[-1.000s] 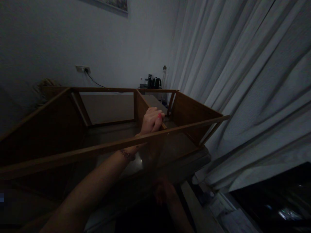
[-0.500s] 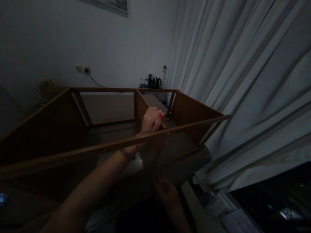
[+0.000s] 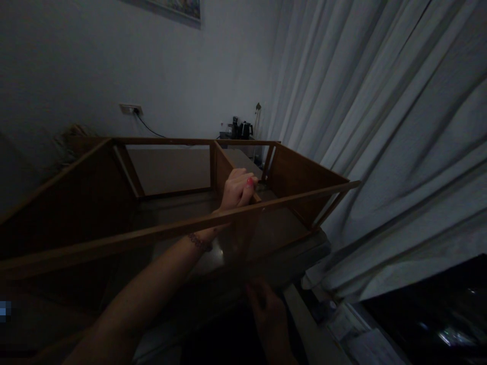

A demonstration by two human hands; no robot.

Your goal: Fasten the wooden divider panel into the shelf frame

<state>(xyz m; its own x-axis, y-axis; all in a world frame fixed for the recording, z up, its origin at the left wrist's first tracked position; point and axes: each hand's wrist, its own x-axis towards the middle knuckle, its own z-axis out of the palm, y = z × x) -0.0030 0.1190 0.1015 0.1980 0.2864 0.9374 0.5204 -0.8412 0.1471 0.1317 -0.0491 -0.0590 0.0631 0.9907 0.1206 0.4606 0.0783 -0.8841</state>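
Note:
A brown wooden furniture frame [image 3: 163, 234], open at the top, stretches across the view in front of me. An upright divider [image 3: 224, 161] splits it into a larger left part and a smaller right part. My left hand [image 3: 238, 188] reaches over the near rail and is closed around the divider's top edge, red thumbnail showing; a beaded bracelet is on that wrist. Low in the dark, on the near side of the frame, my right hand [image 3: 268, 312] has its fingers curled in toward the thumb. Whether anything is between them is too dark to see.
Behind the frame a black kettle [image 3: 245, 130] stands near the wall, left of a long pale curtain [image 3: 365, 126]. A cord runs down from a wall socket [image 3: 130, 109]. Papers [image 3: 365, 334] and a dark glossy surface [image 3: 437, 309] lie at lower right.
My right hand has shifted slightly to the right and its fingers have changed position. The left hand keeps its grip on the divider, and the frame has not moved.

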